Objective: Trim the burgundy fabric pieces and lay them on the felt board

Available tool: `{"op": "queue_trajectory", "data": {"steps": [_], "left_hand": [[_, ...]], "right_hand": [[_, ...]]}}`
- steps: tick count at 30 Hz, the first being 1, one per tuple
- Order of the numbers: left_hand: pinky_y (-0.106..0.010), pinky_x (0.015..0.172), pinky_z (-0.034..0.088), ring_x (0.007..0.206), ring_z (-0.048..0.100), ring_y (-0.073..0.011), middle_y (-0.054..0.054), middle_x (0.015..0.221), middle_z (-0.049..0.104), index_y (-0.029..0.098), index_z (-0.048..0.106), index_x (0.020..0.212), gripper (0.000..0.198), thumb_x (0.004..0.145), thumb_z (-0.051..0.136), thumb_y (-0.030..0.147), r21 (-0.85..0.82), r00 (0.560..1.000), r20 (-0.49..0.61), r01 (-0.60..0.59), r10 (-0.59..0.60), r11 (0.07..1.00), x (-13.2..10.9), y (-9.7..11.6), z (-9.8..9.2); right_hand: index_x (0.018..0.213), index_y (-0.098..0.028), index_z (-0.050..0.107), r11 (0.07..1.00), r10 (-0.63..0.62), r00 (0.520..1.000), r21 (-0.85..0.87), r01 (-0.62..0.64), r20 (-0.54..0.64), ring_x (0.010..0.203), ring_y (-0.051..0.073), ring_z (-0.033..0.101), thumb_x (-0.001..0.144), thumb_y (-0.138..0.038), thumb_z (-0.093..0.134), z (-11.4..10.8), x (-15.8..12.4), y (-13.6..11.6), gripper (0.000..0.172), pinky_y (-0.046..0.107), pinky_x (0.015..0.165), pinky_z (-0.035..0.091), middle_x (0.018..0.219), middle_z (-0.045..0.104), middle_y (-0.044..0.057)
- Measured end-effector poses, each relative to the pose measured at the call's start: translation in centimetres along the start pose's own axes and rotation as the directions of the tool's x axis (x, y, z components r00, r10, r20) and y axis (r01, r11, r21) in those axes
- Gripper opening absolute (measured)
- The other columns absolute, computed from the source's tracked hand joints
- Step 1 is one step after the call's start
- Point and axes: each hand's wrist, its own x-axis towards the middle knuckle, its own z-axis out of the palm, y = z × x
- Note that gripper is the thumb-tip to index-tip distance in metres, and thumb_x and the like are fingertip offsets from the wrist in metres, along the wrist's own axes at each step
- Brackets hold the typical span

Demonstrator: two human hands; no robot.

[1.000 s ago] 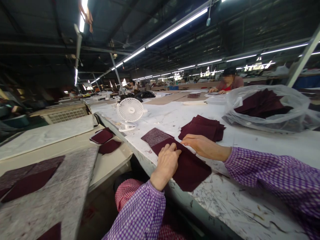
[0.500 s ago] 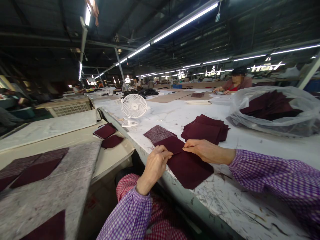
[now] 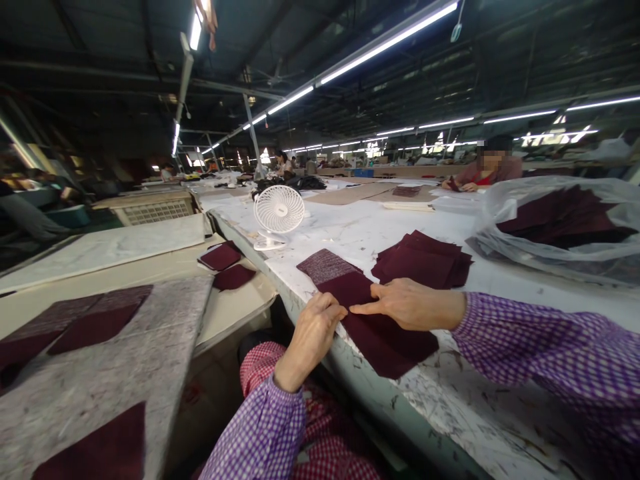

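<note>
On the near edge of the white table lies a maroon fabric piece (image 3: 387, 350) with a layer folded or laid across its upper part; which of the two I cannot tell. My left hand (image 3: 316, 327) is closed in a pinch on the left end of that layer's edge. Beside it, my right hand (image 3: 407, 303) stretches its index finger along the fabric edge, the tip almost touching the left fingertips. Its other fingers are bent. Just beyond lies a piece with a speckled grey-maroon face (image 3: 327, 267), partly covered by plain maroon cloth.
A stack of maroon pieces (image 3: 423, 260) sits behind my right hand. Farther right is a clear plastic bag (image 3: 545, 263) of maroon pieces. A white fan (image 3: 279, 210) stands at the table's left edge. More pieces (image 3: 97, 327) lie on the left board. A person (image 3: 493, 167) works across the table.
My right hand has gone from pinching the fabric edge to pointing its index finger along it, closer to my left hand. My left hand keeps its pinch. The view has shifted slightly left.
</note>
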Motion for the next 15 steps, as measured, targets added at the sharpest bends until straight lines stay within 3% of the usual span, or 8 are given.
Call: {"op": "queue_trajectory", "data": {"steps": [4,7,11,15], "left_hand": [[-0.029,0.078,0.044,0.084,0.054,-0.0164,-0.005,0.085,0.060,0.017,0.065,0.083,0.022,0.090,0.044,0.020,-0.155,1.000,0.019,0.014,-0.011,0.988,-0.4,-0.4,-0.8],[-0.028,0.078,0.045,0.083,0.057,-0.0152,-0.003,0.086,0.063,0.018,0.063,0.086,0.016,0.088,0.047,0.019,-0.311,0.990,-0.037,0.117,-0.135,0.943,-0.7,-0.9,-1.0],[-0.028,0.082,0.044,0.089,0.057,-0.0158,-0.003,0.090,0.062,0.018,0.060,0.094,0.015,0.087,0.047,0.016,-0.307,0.961,-0.190,0.135,-0.199,0.942,-0.4,-1.0,-0.9],[-0.030,0.084,0.045,0.092,0.057,-0.0167,-0.004,0.093,0.062,0.018,0.060,0.093,0.017,0.085,0.046,0.012,-0.241,0.981,-0.142,0.098,-0.135,0.966,0.6,-0.3,-0.4]], "right_hand": [[0.131,-0.030,0.050,0.998,-0.035,0.998,-0.051,0.032,-0.047,0.044,0.007,0.031,0.078,-0.003,0.043,-0.4,0.5,-0.7,0.060,0.024,0.046,0.021,0.079,0.054,0.006],[0.132,-0.034,0.047,0.998,-0.057,0.997,-0.032,0.055,-0.057,0.045,0.008,0.035,0.082,-0.005,0.043,-0.3,0.5,-0.6,0.058,0.024,0.047,0.022,0.081,0.055,0.005],[0.133,-0.029,0.045,0.985,0.066,0.995,0.165,-0.053,-0.072,0.069,0.014,0.054,0.086,-0.021,0.050,0.5,0.4,1.2,0.048,0.024,0.058,0.035,0.096,0.059,0.006],[0.109,-0.019,0.060,0.893,0.166,0.985,0.417,-0.169,0.045,0.085,0.019,0.054,0.082,-0.030,0.058,1.4,0.7,2.8,0.029,0.031,0.077,0.040,0.087,0.061,0.005]]}}
